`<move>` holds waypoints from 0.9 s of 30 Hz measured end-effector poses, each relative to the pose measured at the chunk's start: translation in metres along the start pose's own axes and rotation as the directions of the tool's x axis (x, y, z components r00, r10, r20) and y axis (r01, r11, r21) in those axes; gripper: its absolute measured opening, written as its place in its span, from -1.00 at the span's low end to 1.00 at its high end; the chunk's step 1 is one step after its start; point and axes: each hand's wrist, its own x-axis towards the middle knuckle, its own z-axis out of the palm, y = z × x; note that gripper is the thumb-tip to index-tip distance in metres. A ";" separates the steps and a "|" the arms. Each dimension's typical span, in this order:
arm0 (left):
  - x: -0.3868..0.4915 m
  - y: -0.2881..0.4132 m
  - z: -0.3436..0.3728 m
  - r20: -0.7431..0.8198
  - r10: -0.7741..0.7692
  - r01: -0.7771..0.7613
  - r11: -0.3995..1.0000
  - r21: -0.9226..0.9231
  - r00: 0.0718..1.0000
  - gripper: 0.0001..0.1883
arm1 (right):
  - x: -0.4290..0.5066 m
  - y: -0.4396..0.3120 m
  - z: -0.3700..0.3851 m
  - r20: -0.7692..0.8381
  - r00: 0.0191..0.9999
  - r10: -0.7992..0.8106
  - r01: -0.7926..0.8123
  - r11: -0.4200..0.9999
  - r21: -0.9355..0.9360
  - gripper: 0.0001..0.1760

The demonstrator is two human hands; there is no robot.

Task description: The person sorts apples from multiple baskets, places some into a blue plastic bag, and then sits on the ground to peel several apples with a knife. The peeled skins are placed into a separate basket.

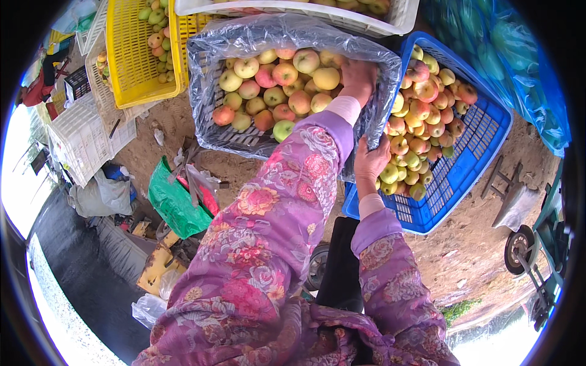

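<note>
My left hand reaches down inside the right end of a crate lined with clear plastic, beside a pile of red, yellow and green apples. Its fingertips are hidden, so what they hold does not show. Lower down, my right hand grips the plastic liner at the crate's near right corner. Close to the right hand, a blue plastic crate stands tilted in the view, with many smaller apples heaped toward its left side.
A white crate of apples adjoins the lined crate's far side. A yellow crate with fruit stands at left, near white crates. A green bag lies on the dirt ground. Blue plastic and a wheel are at right.
</note>
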 end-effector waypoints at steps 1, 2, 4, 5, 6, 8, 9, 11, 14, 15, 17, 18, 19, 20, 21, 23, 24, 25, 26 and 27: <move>-0.003 -0.002 -0.006 -0.017 0.033 -0.033 0.999 -0.009 0.999 -0.56 | -0.001 0.000 0.000 0.005 1.000 0.029 -0.029 0.999 0.023 -0.43; -0.008 -0.006 -0.012 0.005 0.056 -0.055 0.998 -0.025 0.998 -0.51 | -0.001 0.000 0.000 0.011 0.998 0.057 -0.057 0.997 0.046 -0.43; -0.027 -0.013 -0.025 -0.050 0.051 -0.056 0.993 -0.106 0.997 -0.38 | -0.002 -0.001 0.000 0.018 0.997 0.074 -0.075 0.995 0.061 -0.42; -0.039 -0.016 -0.030 -0.125 0.022 -0.043 0.984 -0.173 0.992 -0.32 | -0.002 -0.001 0.000 0.015 0.998 0.064 -0.064 0.997 0.052 -0.42; -0.050 -0.019 -0.035 -0.201 -0.011 -0.039 0.970 -0.240 0.980 -0.26 | -0.001 -0.001 0.000 0.007 0.999 0.051 -0.052 0.998 0.043 -0.42; -0.077 -0.036 -0.046 -0.314 0.008 -0.163 0.866 -0.473 0.950 -0.16 | -0.001 -0.001 0.000 0.003 0.998 0.058 -0.058 0.998 0.004 -0.41; -0.089 -0.044 -0.050 -0.326 -0.014 -0.189 0.792 -0.581 0.945 -0.11 | -0.001 -0.002 -0.001 0.005 0.998 0.060 -0.060 0.998 -0.015 -0.40; -0.112 -0.051 -0.056 -0.296 -0.047 -0.243 0.455 -0.857 0.954 -0.07 | -0.001 -0.002 -0.001 0.016 0.997 0.071 -0.071 0.997 0.004 -0.38; -0.138 -0.058 -0.066 -0.203 -0.076 -0.190 0.151 -0.970 0.976 -0.03 | -0.003 -0.002 -0.001 0.024 0.998 0.054 -0.054 0.999 -0.006 -0.37; -0.143 -0.058 -0.070 -0.171 -0.080 -0.163 0.097 -0.982 0.982 -0.02 | -0.003 -0.002 -0.001 0.027 0.998 0.050 -0.050 0.999 -0.018 -0.36; -0.152 -0.056 -0.081 -0.177 -0.084 -0.176 0.018 -0.984 0.981 -0.15 | -0.002 -0.001 -0.001 0.048 0.997 0.064 -0.062 0.997 -0.043 -0.32; -0.155 -0.055 -0.087 -0.179 -0.084 -0.181 -0.018 -0.983 0.980 -0.22 | -0.001 -0.001 -0.002 0.066 0.995 0.080 -0.077 0.995 -0.057 -0.29; -0.157 -0.054 -0.094 -0.184 -0.082 -0.189 -0.053 -0.981 0.979 -0.27 | 0.001 -0.001 -0.004 0.091 0.991 0.097 -0.090 0.993 -0.072 -0.26; -0.161 -0.052 -0.099 -0.082 -0.075 -0.100 -0.285 -0.953 0.994 -0.33 | 0.002 -0.001 -0.008 0.118 0.988 0.100 -0.095 0.995 -0.042 -0.23; -0.166 -0.051 -0.104 0.017 -0.042 -0.006 -0.500 -0.866 0.999 -0.37 | 0.005 -0.001 -0.015 0.155 0.983 0.104 -0.102 0.995 -0.017 -0.19; -0.174 -0.050 -0.112 0.147 0.045 0.132 -0.734 -0.667 0.988 -0.39 | 0.012 -0.003 -0.035 0.107 0.988 0.109 -0.105 0.994 -0.042 -0.21; -0.178 -0.050 -0.115 0.183 0.079 0.175 -0.776 -0.605 0.980 -0.37 | 0.010 -0.007 -0.046 0.003 0.998 0.069 -0.069 0.989 0.128 -0.29; -0.180 -0.051 -0.117 0.223 0.108 0.215 -0.813 -0.541 0.969 -0.33 | 0.010 -0.013 -0.059 -0.082 0.988 0.131 -0.106 0.961 0.255 -0.37; -0.183 -0.052 -0.118 0.247 0.107 0.230 -0.804 -0.548 0.963 -0.28 | 0.009 -0.020 -0.072 -0.114 0.991 0.072 -0.022 0.922 0.388 -0.50; -0.185 -0.052 -0.118 0.275 0.113 0.250 -0.807 -0.535 0.955 -0.27 | 0.012 -0.031 -0.081 -0.099 0.981 0.167 -0.103 0.881 0.462 -0.65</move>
